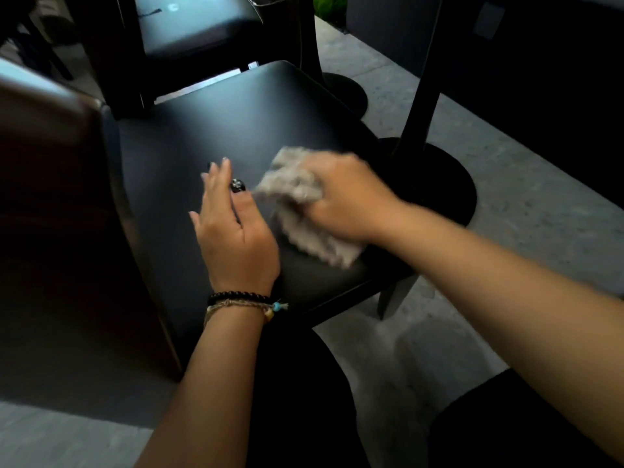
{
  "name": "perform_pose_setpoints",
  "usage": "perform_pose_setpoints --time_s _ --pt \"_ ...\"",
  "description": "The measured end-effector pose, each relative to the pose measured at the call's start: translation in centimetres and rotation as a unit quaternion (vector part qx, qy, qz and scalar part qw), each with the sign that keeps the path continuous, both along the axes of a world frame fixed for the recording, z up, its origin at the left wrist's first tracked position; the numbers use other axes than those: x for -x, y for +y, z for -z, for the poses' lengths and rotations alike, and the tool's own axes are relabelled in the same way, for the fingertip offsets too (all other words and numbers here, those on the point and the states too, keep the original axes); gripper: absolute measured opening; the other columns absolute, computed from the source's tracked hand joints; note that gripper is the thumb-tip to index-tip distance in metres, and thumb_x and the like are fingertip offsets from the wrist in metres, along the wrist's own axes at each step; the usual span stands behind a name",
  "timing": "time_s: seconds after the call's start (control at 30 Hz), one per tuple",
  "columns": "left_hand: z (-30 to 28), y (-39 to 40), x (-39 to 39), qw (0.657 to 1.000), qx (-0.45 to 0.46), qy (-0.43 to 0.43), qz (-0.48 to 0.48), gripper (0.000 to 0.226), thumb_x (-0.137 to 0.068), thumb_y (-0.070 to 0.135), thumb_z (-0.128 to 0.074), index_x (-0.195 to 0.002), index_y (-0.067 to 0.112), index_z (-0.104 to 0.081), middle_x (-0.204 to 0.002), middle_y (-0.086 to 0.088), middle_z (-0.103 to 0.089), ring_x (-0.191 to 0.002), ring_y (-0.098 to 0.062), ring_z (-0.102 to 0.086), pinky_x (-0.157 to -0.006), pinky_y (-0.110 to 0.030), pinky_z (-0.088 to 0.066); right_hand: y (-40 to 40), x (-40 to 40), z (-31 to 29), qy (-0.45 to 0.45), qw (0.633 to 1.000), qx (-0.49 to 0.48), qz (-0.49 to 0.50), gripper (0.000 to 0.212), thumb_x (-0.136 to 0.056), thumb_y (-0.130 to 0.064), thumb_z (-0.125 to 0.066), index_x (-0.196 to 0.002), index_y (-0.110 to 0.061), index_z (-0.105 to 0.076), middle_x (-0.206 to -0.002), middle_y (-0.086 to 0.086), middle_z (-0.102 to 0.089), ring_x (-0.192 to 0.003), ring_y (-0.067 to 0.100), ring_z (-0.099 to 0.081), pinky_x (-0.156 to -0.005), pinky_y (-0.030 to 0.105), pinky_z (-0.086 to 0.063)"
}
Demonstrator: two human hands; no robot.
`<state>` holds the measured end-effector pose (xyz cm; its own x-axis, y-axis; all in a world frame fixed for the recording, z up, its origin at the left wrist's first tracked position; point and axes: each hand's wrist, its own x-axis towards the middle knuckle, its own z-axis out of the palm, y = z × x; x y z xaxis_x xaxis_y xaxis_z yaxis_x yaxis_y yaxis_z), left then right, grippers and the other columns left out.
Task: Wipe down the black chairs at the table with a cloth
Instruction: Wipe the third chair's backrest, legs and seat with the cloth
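Wiping looks to be the step in hand, judging by the blur on the cloth. Nearest, the left hand [233, 228] lies flat on the seat of the black chair [216, 130], fingers straight and spread a little, holding nothing; bead and cord bracelets [243, 304] sit at its wrist and a dark ring on one finger. Just beside it, the right hand [344, 197] grips the grey cloth [297, 197], fingers curled into the bunched fabric, which is pressed to the seat near its right front edge.

Risks, as I judge them: the cloth is bunched, so little of it meets the seat and streaks or missed patches may be left toward the back and the left side. The loose corner trails near the seat's edge, and a sweep that way could carry hand and cloth off the rim. The ring might scuff the finish if the bracing hand slides.

Hard to make out: the right hand's fingertips are hidden under the cloth. Dirt or damp on the dark seat cannot be told in this dim light. The brown chair back [50, 214] at left is cut off. Farther away, a second black chair [199, 32] stands beyond, its seat marked with something pale, too small to name. The round pedestal base [439, 184] is mostly in shadow.
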<state>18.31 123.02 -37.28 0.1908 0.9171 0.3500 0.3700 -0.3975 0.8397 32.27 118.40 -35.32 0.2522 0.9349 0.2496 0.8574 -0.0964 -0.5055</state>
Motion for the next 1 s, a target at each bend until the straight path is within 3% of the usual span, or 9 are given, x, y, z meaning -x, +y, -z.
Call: perform_pose_setpoints --time_s 0.13,0.23,0.37,0.5,0.6,0.73,0.83,0.9,1.0 --pt "0.4 0.1 0.2 0.997 -0.010 -0.076 -0.004 0.047 -0.098 0.026 -0.030 -0.140 0.012 -0.046 -0.148 -0.006 -0.044 -0.143 -0.015 -0.031 -0.117 -0.050 -0.022 -4.2 5.0 1.4 -0.068 0.995 -0.009 -0.077 0.042 -0.078 -0.020 -0.065 -0.118 -0.008 -0.066 -0.124 0.011 -0.062 -0.121 0.031 -0.053 -0.101 0.042 -0.042" --pt "0.4 0.1 0.2 0.996 0.003 -0.087 0.004 0.048 -0.096 0.026 -0.034 -0.140 0.013 -0.047 -0.147 -0.004 -0.045 -0.142 -0.014 -0.032 -0.118 -0.050 -0.021 -5.3 1.0 1.6 -0.088 0.996 -0.001 -0.009 0.048 -0.078 -0.017 -0.066 -0.126 -0.013 -0.064 -0.136 0.008 -0.057 -0.128 0.026 -0.051 -0.107 0.036 -0.038" --pt "0.5 0.0 0.2 0.995 -0.040 0.061 0.066 0.053 -0.095 0.036 -0.035 -0.145 0.021 -0.040 -0.154 0.002 -0.035 -0.146 -0.009 -0.021 -0.121 -0.048 -0.005 -7.0 -1.5 1.8 0.044 0.965 -0.089 0.243 0.036 -0.080 -0.006 -0.063 -0.115 -0.007 -0.070 -0.121 0.015 -0.064 -0.111 0.034 -0.060 -0.093 0.025 -0.040" --pt "0.7 0.0 0.1 0.978 -0.076 0.169 0.099 0.059 -0.092 0.043 -0.035 -0.147 0.022 -0.039 -0.155 0.002 -0.034 -0.146 -0.010 -0.018 -0.120 -0.049 -0.004 -8.0 6.0 4.8 -0.037 0.978 -0.148 0.140 0.043 -0.081 -0.021 -0.062 -0.120 -0.004 -0.066 -0.130 0.020 -0.059 -0.126 0.036 -0.053 -0.111 0.050 -0.034" --pt "0.7 -0.1 0.0 0.969 -0.084 0.211 0.101 0.055 -0.093 0.038 -0.043 -0.145 0.021 -0.042 -0.153 0.000 -0.037 -0.146 -0.013 -0.021 -0.120 -0.052 -0.004 -9.1 4.8 5.8 -0.073 0.967 -0.197 0.148 0.044 -0.080 -0.014 -0.067 -0.122 -0.002 -0.065 -0.131 0.022 -0.057 -0.126 0.038 -0.052 -0.109 0.052 -0.036" --pt "1.1 -0.2 -0.3 0.945 -0.090 0.303 0.086 0.049 -0.093 0.030 -0.047 -0.141 0.020 -0.047 -0.151 -0.003 -0.041 -0.145 -0.018 -0.024 -0.118 -0.056 -0.006 -10.6 -0.8 5.5 0.163 0.889 -0.170 0.393 0.040 -0.075 -0.023 -0.055 -0.109 -0.008 -0.069 -0.112 0.015 -0.064 -0.107 0.025 -0.057 -0.096 0.022 -0.040" --pt "0.4 0.3 -3.3 0.918 -0.086 0.381 0.070 0.051 -0.093 0.036 -0.040 -0.142 0.019 -0.044 -0.153 -0.007 -0.036 -0.145 -0.026 -0.023 -0.116 -0.059 -0.013 -10.0 -3.0 5.6 0.408 0.787 -0.138 0.442 0.018 -0.077 -0.030 -0.048 -0.072 -0.022 -0.063 -0.075 -0.001 -0.065 -0.076 0.021 -0.062 -0.071 0.035 -0.048" --pt "-0.1 0.6 -5.9 0.904 -0.076 0.410 0.097 0.056 -0.096 0.047 -0.033 -0.146 0.021 -0.036 -0.157 -0.009 -0.028 -0.147 -0.028 -0.016 -0.115 -0.060 -0.011 -9.7 -4.2 5.5 0.458 0.773 -0.134 0.418 0.022 -0.082 -0.021 -0.050 -0.061 -0.022 -0.058 -0.057 -0.010 -0.058 -0.057 0.009 -0.055 -0.056 0.026 -0.043" --pt "0.1 1.1 -7.6 0.897 -0.086 0.409 0.147 0.060 -0.096 0.055 -0.029 -0.149 0.026 -0.030 -0.160 -0.005 -0.020 -0.149 -0.023 -0.008 -0.116 -0.061 -0.002 -8.9 -6.3 5.0 0.478 0.803 -0.104 0.341 0.031 -0.087 -0.015 -0.054 -0.058 -0.024 -0.058 -0.046 -0.015 -0.053 -0.042 0.000 -0.050 -0.041 0.014 -0.037"
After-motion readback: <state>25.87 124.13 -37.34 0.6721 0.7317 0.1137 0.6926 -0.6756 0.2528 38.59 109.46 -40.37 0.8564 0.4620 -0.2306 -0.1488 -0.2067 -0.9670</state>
